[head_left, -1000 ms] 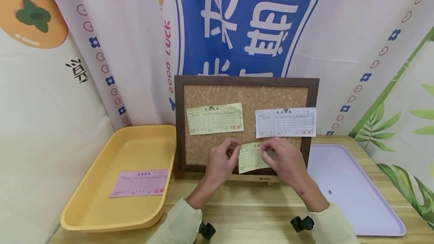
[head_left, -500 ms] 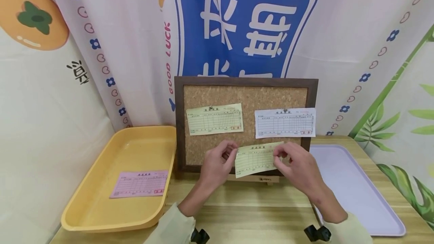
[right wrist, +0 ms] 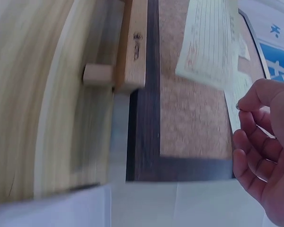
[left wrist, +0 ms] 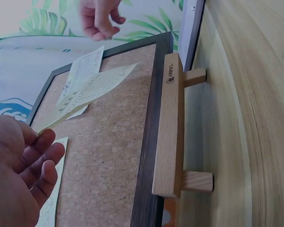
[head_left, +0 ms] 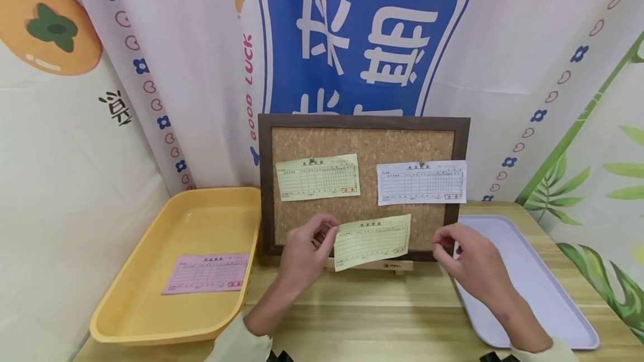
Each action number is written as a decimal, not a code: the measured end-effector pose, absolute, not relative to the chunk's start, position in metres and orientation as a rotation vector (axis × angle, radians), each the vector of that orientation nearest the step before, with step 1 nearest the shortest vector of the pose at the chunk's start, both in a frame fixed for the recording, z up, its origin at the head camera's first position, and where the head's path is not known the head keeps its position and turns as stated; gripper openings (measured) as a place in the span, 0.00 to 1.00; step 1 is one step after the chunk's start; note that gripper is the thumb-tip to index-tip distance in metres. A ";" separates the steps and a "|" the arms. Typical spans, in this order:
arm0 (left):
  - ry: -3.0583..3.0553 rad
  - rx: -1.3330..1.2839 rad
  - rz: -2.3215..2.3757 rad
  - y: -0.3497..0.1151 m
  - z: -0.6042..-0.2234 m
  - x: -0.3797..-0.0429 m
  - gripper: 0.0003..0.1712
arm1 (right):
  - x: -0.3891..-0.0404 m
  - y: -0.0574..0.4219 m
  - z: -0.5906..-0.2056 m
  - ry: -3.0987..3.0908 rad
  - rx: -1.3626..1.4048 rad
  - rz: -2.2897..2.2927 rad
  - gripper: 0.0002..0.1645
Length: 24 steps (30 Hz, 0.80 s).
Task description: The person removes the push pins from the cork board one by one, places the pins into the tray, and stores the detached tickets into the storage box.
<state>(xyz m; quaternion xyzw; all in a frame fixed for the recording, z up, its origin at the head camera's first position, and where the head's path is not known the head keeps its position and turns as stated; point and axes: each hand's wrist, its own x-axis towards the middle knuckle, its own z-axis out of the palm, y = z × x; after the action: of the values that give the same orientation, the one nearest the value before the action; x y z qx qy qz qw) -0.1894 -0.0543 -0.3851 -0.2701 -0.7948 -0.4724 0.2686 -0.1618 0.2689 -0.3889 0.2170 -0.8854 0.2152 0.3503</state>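
My left hand (head_left: pixel 308 247) pinches a pale yellow receipt slip (head_left: pixel 372 242) by its left edge, in front of the lower part of the framed cork board (head_left: pixel 317 141). Seen from the left wrist, the same slip (left wrist: pixel 92 90) stands out from the board at an angle. To the right of the slip, my right hand (head_left: pixel 470 258) is apart from it, thumb and forefinger pinching a tiny pushpin (right wrist: pixel 237 107). Another yellow slip (head_left: pixel 318 177) hangs pinned at the board's left, and a white slip (head_left: pixel 421 182) hangs pinned at its right, overlapping the frame.
A yellow tray (head_left: pixel 201 205) at the left holds a pink slip (head_left: pixel 205 274). On the right lies a lavender tray (head_left: pixel 540 289), partly behind my right forearm. The board leans on a wooden stand (left wrist: pixel 168 127) upon the wood-grain table (head_left: pixel 362 323). A printed curtain hangs behind.
My right hand has come off the yellow slip and moved right, over toward the lavender tray. The left hand has carried the slip left and slightly down, away from the board.
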 end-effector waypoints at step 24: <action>-2.150 -0.599 -1.174 -0.131 -0.378 -0.171 0.09 | -0.132 0.360 -0.411 -2.547 0.234 0.498 0.13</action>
<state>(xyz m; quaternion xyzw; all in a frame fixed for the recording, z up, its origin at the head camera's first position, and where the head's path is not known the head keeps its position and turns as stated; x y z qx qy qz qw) -0.1714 -0.1313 -0.3784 -0.2263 -0.8119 -0.4435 0.3050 -0.1323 0.3605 -0.4112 0.0866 -0.9426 0.1842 0.2649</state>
